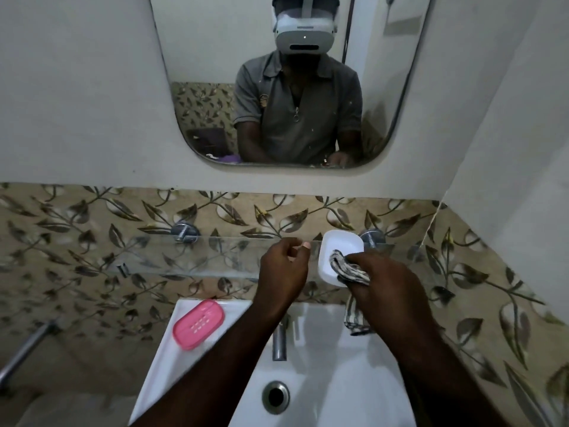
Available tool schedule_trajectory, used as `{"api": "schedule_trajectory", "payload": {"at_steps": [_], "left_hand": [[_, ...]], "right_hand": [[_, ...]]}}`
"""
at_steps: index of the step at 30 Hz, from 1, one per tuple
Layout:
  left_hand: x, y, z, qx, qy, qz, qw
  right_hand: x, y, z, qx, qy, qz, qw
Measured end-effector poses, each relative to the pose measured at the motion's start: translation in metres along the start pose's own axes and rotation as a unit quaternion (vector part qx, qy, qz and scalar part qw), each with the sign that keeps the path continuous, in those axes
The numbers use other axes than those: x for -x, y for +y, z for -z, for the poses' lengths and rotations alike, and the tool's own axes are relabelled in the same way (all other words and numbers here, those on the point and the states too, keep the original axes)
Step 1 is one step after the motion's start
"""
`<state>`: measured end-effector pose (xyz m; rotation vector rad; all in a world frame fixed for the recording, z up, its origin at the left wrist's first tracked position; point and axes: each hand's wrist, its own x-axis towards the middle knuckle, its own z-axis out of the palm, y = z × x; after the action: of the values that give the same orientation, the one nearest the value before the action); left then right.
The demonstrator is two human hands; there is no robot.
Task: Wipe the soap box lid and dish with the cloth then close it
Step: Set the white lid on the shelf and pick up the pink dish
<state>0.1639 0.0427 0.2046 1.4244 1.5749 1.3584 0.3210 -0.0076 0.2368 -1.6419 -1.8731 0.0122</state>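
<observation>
Pressing cloth into white soap box half.

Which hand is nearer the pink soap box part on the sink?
Left. The left hand is above-right of the pink part; the right hand, farther right, presses the cloth into the white part.

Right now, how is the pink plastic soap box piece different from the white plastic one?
The pink plastic soap box piece lies on the white sink rim; the white plastic soap box piece is up at the clear glass shelf. The pink one has small slots; the white one shows none. Nothing touches the pink one; the right hand presses a striped cloth into the white one. Both are rounded rectangles.
</observation>
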Motion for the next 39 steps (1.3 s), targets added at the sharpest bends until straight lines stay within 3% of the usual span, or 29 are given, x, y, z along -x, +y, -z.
{"api": "schedule_trajectory", "payload": {"at_steps": [5, 11, 13, 16, 18, 21, 24, 28, 31, 36, 39], "left_hand": [[0.032, -0.007, -0.001, 0.090, -0.024, 0.014, 0.996], [0.050, -0.011, -0.008, 0.152, -0.057, 0.051, 0.985], [0.052, -0.010, -0.003, 0.227, -0.099, 0.089, 0.965], [0.062, -0.014, 0.007, 0.365, -0.192, 0.158, 0.897], [0.072, -0.027, 0.014, 0.402, -0.180, 0.179, 0.880], [0.086, -0.060, 0.026, 0.197, -0.063, 0.138, 0.969], [0.099, -0.098, 0.036, 0.034, -0.004, 0.111, 0.993], [0.095, -0.147, 0.051, -0.084, 0.013, 0.087, 0.993], [0.080, -0.171, 0.068, -0.117, -0.005, 0.115, 0.986], [0.046, -0.224, 0.120, -0.274, 0.069, 0.087, 0.955], [0.028, -0.248, 0.143, -0.389, 0.032, 0.085, 0.917]], "right_hand": [[0.015, 0.001, -0.005, -0.116, 0.098, 0.017, 0.988], [0.018, 0.000, -0.008, -0.239, 0.098, -0.010, 0.966], [0.025, -0.010, -0.005, -0.373, 0.047, -0.053, 0.925], [0.039, -0.021, -0.020, -0.545, -0.075, -0.147, 0.822], [0.051, -0.020, -0.039, -0.534, -0.148, -0.162, 0.817], [0.070, -0.020, -0.073, -0.511, -0.234, -0.184, 0.806], [0.088, -0.023, -0.104, -0.513, -0.304, -0.230, 0.769], [0.090, -0.035, -0.136, -0.546, -0.358, -0.285, 0.702], [0.088, -0.051, -0.158, -0.563, -0.341, -0.352, 0.665], [0.082, -0.070, -0.197, -0.506, -0.324, -0.392, 0.697], [0.080, -0.078, -0.213, -0.497, -0.331, -0.389, 0.702]]}}
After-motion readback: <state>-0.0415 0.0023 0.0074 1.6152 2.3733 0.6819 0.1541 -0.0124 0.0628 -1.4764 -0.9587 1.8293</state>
